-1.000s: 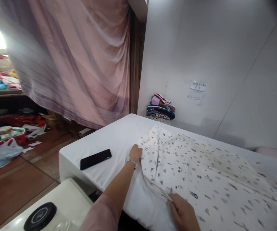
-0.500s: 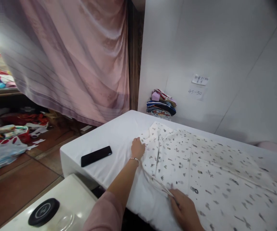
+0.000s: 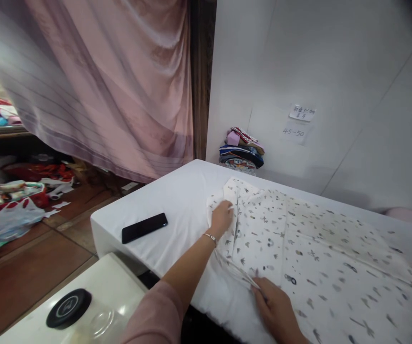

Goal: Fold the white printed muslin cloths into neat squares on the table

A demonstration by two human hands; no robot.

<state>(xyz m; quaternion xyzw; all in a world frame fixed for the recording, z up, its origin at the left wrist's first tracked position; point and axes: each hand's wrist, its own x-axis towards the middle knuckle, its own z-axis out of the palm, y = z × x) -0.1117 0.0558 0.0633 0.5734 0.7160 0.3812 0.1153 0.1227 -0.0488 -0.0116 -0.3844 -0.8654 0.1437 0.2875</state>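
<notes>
A white garment (image 3: 309, 248) printed with small dark figures lies spread over a white-covered table (image 3: 177, 200). My left hand (image 3: 221, 217), with a thin bracelet on the wrist, rests flat on the garment's left end, fingers stretched out. My right hand (image 3: 276, 308) is at the near edge, fingers closed in a pinch on the garment's hem. A black phone (image 3: 144, 227) lies on the table to the left of my left hand.
A stack of folded clothes (image 3: 241, 152) sits at the table's far corner by the white wall, under a paper note (image 3: 301, 113). A pink curtain (image 3: 112, 86) hangs at left. Bags and clothes litter the floor (image 3: 15, 210). A white appliance with a black disc (image 3: 68, 308) stands near.
My left hand has slid right from the garment's left edge onto the cloth. My right hand keeps its pinch on the near hem. The view has shifted slightly.
</notes>
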